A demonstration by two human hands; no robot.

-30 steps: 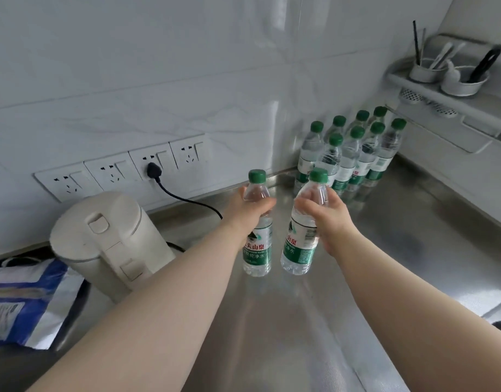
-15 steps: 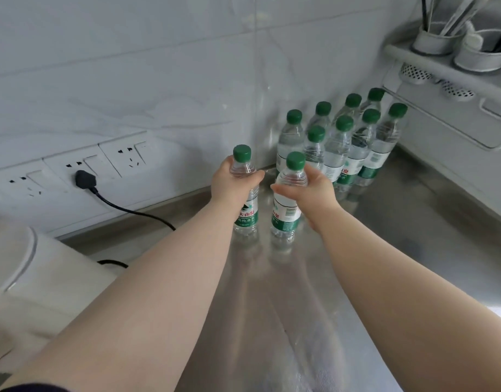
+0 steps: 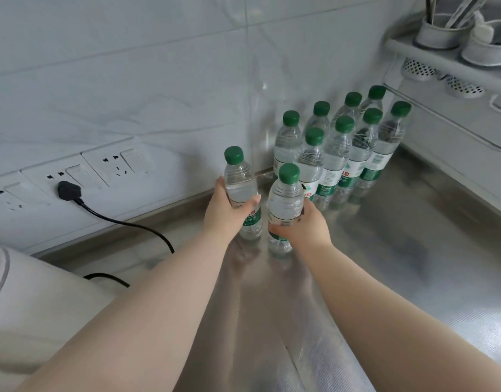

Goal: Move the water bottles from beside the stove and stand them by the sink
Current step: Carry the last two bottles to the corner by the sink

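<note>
Two clear water bottles with green caps and green labels stand upright on the steel counter (image 3: 399,250). My left hand (image 3: 226,213) is wrapped around the left bottle (image 3: 239,179). My right hand (image 3: 305,226) grips the right bottle (image 3: 284,199) low on its body. Both bottles' bases touch or nearly touch the counter. Just behind and to the right, several more identical bottles (image 3: 339,148) stand in a tight cluster in the corner against the tiled wall.
A white electric kettle (image 3: 31,301) sits at the lower left, its black cord (image 3: 124,219) running to a plug (image 3: 69,190) in the wall sockets. A wall rack (image 3: 441,60) with utensil cups hangs at the upper right.
Both hands carried their bottles forward toward the corner cluster and lowered them to the counter. The view swung right, pushing the kettle and sockets toward the left edge.
</note>
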